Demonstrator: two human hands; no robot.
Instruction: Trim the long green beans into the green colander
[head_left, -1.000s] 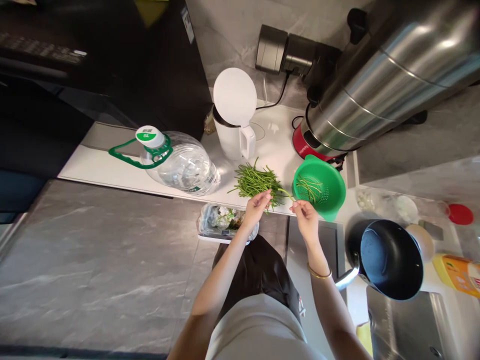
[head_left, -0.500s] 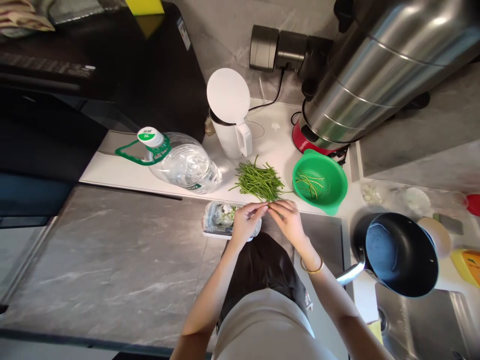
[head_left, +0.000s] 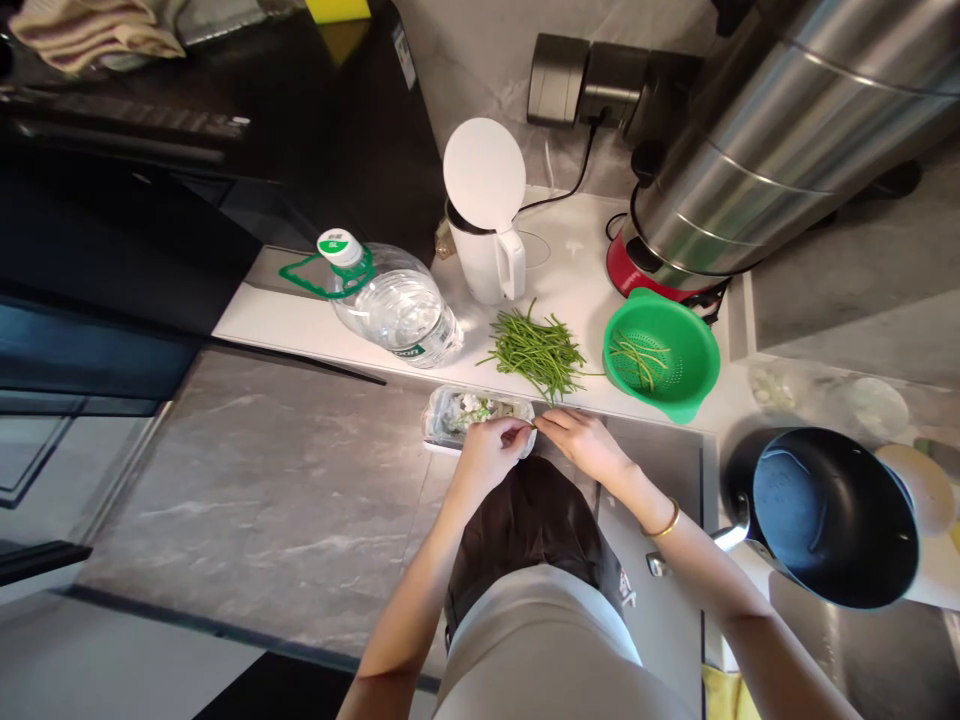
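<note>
A heap of thin green vegetable stems lies on the white counter in front of me. Just below it my left hand and my right hand meet, fingertips almost touching. Each is closed in a pinch on a green stem, of which only a tiny bit shows between them. Under my left hand is a small lined waste bin with pale and green scraps inside. To the right of the heap, a green colander holds a few long stems.
A large water bottle and a white kettle with its lid raised stand on the counter to the left. A steel appliance with a red base rises behind the colander. At the right sits a dark pot, its handle pointing towards my right arm.
The view has shifted, so the counter things appear further right. My hands have come slightly lower, away from the heap, and the right hand has flattened and drawn a little apart from the left.
</note>
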